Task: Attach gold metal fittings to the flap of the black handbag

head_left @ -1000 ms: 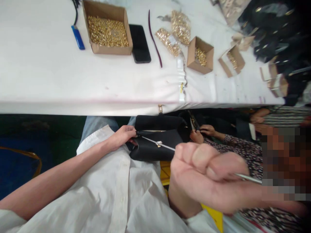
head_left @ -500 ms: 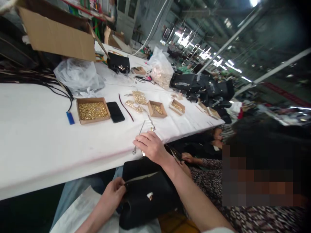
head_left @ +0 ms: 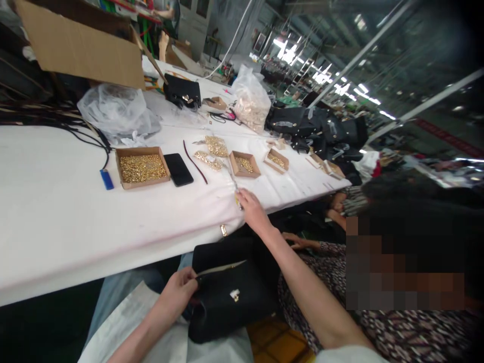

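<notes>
A black handbag [head_left: 234, 297] with a gold clasp [head_left: 235, 295] rests across my lap, its top partly open. My left hand [head_left: 177, 292] pinches the bag's edge near its left corner. Stretched over to the table's front edge, my right hand [head_left: 252, 209] has its fingers closed around a thin metal tool [head_left: 238, 199] with a yellow part; the fingers partly hide it. A small gold rectangular metal piece [head_left: 223, 230] lies at the table edge, left of that hand.
On the white table [head_left: 68, 222] are a box of gold hardware [head_left: 143, 169], a phone [head_left: 178, 170], a blue lighter [head_left: 106, 179], smaller boxes [head_left: 245, 164] and a plastic bag [head_left: 251, 101]. Black bags [head_left: 302, 123] are piled farther back. A co-worker's patterned sleeve [head_left: 333, 248] is close on the right.
My right hand has moved forward and right along the table edge, uncovering the gold piece. The thin rod formerly beneath its fingers no longer shows there. My left hand stays at the handbag.
</notes>
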A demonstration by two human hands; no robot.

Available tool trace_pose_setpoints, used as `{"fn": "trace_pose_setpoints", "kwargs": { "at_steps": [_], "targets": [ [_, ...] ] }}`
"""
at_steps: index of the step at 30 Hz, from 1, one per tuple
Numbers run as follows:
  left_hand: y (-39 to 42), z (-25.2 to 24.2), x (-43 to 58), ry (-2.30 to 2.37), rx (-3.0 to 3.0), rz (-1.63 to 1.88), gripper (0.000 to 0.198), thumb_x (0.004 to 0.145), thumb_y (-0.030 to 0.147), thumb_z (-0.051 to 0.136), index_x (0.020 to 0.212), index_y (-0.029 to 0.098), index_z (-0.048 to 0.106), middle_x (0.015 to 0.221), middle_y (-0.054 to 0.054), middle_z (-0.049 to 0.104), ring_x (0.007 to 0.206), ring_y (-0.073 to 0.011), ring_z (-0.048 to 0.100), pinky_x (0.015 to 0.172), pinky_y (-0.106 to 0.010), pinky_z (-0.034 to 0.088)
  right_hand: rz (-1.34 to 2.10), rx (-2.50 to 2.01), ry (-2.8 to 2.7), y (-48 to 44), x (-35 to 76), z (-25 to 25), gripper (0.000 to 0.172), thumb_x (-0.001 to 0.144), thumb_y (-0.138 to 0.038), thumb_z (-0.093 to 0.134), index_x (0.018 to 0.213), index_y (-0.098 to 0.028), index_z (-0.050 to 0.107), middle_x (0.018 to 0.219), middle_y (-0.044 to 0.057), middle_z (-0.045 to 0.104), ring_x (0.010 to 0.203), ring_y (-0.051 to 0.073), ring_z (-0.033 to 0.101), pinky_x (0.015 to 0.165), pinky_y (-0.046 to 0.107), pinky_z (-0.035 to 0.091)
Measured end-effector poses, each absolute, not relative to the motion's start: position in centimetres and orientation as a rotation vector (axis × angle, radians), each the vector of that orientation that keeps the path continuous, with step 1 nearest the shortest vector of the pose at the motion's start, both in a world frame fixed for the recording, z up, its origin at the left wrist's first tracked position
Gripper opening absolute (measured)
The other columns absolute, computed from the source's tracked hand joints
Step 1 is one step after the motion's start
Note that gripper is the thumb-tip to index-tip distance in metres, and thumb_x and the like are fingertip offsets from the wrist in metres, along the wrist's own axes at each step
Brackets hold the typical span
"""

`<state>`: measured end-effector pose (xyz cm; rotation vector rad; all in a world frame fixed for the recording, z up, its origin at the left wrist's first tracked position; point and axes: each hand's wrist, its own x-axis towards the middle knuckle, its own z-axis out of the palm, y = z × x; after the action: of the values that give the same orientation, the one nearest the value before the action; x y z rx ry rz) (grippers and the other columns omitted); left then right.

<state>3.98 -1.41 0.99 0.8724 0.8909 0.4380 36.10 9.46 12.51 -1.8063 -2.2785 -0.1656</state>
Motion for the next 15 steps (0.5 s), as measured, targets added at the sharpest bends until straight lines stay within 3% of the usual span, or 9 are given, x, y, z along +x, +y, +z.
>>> {"fn": "trace_pose_setpoints", "kwargs": {
  "at_steps": [3, 8, 12, 15],
  "targets": [
    [-1.6, 1.3, 3.5, 0.899, 0.872, 0.438, 0.011, 0.077, 0.033, 0.062, 0.077, 0.022, 0.059, 0.065, 0.002, 0.057, 0.063, -0.0182, 0.059, 0.06, -0.029, 0.044, -0.1, -1.761, -2.06, 6.3, 31.0, 12.9, 0.049, 0.106, -0.008, 0.046, 0.148, -0.018, 0.069, 0.149, 0.02, 0.066, 0.145, 0.033, 0.059, 0.127, 0.054, 0.047],
    [-0.5, 2.5, 2.4, 0.846, 0.934, 0.375, 0.004, 0.078, 0.024, 0.06, 0.081, 0.022, 0.059, 0.071, 0.003, 0.06, 0.069, -0.0169, 0.06, 0.065, -0.029, 0.042, 0.883, -1.505, -2.22, 1.0, 23.5, 14.2, 0.027, 0.106, -0.02, 0.065, 0.129, -0.023, 0.078, 0.126, 0.009, 0.078, 0.115, 0.024, 0.074, 0.106, 0.038, 0.058],
    [0.6, 4.0, 2.1, 0.837, 1.057, 0.332, 0.004, 0.076, 0.019, 0.059, 0.08, 0.021, 0.061, 0.07, 0.003, 0.059, 0.065, -0.0161, 0.055, 0.06, -0.03, 0.035, 1.273, -1.58, -2.208, 0.3, 22.9, 14.0, 0.024, 0.099, -0.017, 0.071, 0.119, -0.023, 0.083, 0.114, 0.006, 0.083, 0.1, 0.021, 0.077, 0.094, 0.035, 0.059],
    [0.8, 4.5, 2.1, 0.849, 1.12, 0.314, 0.004, 0.076, 0.019, 0.059, 0.079, 0.021, 0.061, 0.067, 0.003, 0.059, 0.063, -0.016, 0.053, 0.058, -0.031, 0.031, 1.564, -1.615, -2.087, 1.1, 23.7, 13.5, 0.027, 0.091, -0.02, 0.081, 0.118, -0.022, 0.085, 0.113, 0.005, 0.084, 0.1, 0.021, 0.078, 0.093, 0.033, 0.059]
  ]
}}
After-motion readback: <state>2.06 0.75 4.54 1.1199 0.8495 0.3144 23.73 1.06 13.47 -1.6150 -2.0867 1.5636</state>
